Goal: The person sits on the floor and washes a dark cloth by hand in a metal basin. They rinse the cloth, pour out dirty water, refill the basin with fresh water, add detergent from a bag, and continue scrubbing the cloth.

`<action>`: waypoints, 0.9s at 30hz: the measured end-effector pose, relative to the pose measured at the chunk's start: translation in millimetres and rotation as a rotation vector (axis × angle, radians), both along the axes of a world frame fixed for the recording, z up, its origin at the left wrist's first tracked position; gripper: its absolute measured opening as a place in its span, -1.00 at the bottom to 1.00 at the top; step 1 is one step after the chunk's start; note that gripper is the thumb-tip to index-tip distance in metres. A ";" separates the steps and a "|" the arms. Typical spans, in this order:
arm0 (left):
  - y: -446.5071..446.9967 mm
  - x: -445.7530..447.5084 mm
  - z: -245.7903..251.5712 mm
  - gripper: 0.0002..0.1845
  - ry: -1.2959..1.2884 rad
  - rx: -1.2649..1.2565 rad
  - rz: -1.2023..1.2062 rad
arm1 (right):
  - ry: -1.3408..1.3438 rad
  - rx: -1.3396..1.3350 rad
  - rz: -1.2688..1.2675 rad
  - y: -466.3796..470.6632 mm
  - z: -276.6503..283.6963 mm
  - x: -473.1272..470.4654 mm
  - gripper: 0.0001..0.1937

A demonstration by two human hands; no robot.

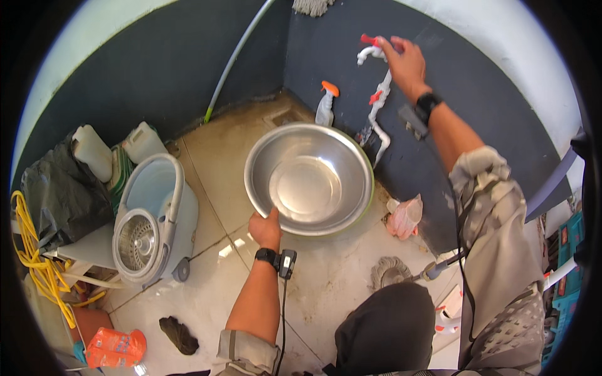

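Observation:
My left hand (265,229) grips the near-left rim of a wide stainless steel basin (305,185), with the thumb over the edge. The basin is tilted, and I see only bare metal inside it. A green edge shows beneath its right rim. Up on the dark wall, my right hand (405,63) is at the red handle (369,39) of a white plastic tap (371,54), thumb against it and fingers curled behind. No stream shows below the spout. Below the tap, a white pipe (384,89) carries a second red valve handle (375,97).
Behind the basin stands a spray bottle (325,105) with an orange head. At left are a mop bucket with spinner (181,221), white jugs (91,152) and a yellow hose (35,263). A mop head (389,271), pink bag (405,217), dark rag (178,334) and orange packet (116,348) lie on the tiles.

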State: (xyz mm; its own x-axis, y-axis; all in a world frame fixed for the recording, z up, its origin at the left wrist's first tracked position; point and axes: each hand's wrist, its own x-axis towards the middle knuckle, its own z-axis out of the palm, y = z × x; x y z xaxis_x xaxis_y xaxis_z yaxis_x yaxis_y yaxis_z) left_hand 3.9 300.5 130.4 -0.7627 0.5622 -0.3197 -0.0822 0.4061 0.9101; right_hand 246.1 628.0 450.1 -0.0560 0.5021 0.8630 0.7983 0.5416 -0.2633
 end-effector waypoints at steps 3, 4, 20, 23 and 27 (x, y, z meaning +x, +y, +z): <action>0.8 -0.3 -4.5 -0.56 -0.025 0.004 0.005 | -0.078 -0.166 0.020 10.9 20.1 -25.9 -0.25; 0.5 -0.5 -6.0 -0.54 0.001 0.012 0.005 | -0.079 -0.272 0.039 13.6 24.2 -33.0 -0.27; 1.7 -1.6 -11.1 -0.61 -0.057 0.029 0.001 | -0.005 -0.450 0.266 37.3 28.3 -22.2 -0.52; 1.0 -1.8 -9.5 -0.61 -0.077 0.084 0.000 | 0.111 -0.611 0.521 45.8 29.7 1.6 -0.55; 0.6 -2.6 -7.8 -0.60 -0.101 0.055 0.011 | -0.028 -0.633 0.624 53.9 37.5 30.3 -0.56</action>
State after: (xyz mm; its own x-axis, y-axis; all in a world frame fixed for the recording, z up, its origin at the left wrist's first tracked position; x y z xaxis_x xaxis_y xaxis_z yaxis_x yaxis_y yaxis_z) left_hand 1.2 301.1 122.6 -0.7345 0.5725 -0.3643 -0.1792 0.3541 0.9179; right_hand 276.4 681.9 487.6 -0.4960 0.7552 0.4286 0.4167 0.6400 -0.6455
